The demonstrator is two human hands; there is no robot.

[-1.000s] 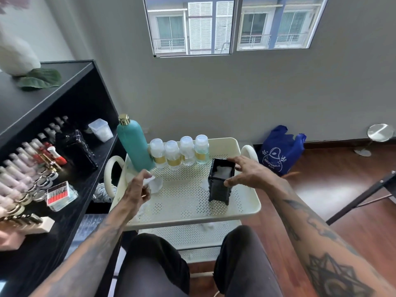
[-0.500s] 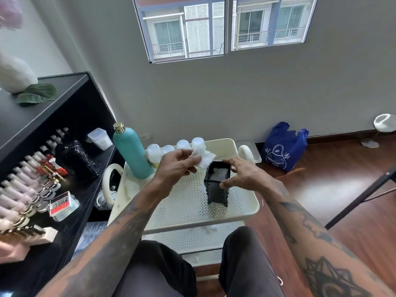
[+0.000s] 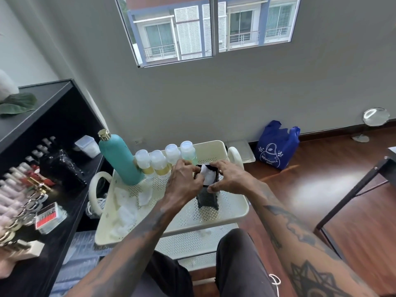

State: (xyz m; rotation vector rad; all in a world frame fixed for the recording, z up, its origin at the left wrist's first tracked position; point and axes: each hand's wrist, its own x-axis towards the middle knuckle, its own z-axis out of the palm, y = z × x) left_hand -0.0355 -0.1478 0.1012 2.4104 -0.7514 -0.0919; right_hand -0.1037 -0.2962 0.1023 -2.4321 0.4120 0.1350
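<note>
A small black box (image 3: pixel 207 199) stands upright on the cream perforated cart tray (image 3: pixel 233 207). White cotton pads (image 3: pixel 209 174) fill its open top. My left hand (image 3: pixel 184 179) is at the box's left rim and pinches a cotton pad into the opening. My right hand (image 3: pixel 227 177) grips the box's top from the right, fingers curled over the far rim and thumb on the near edge. More loose cotton pads (image 3: pixel 126 207) lie on the tray's left side.
A teal bottle (image 3: pixel 120 157) and several clear small bottles (image 3: pixel 158 160) stand along the tray's back. A black shelf (image 3: pixel 53 232) with nail polish bottles is at the left. A blue bag (image 3: pixel 276 144) and a round mirror (image 3: pixel 376 117) sit by the wall; a black table leg (image 3: pixel 351 196) at right.
My left hand lifted a cotton pad from the tray's left side, carried it right, and now pushes it into the black box. My right hand stayed on the box.
</note>
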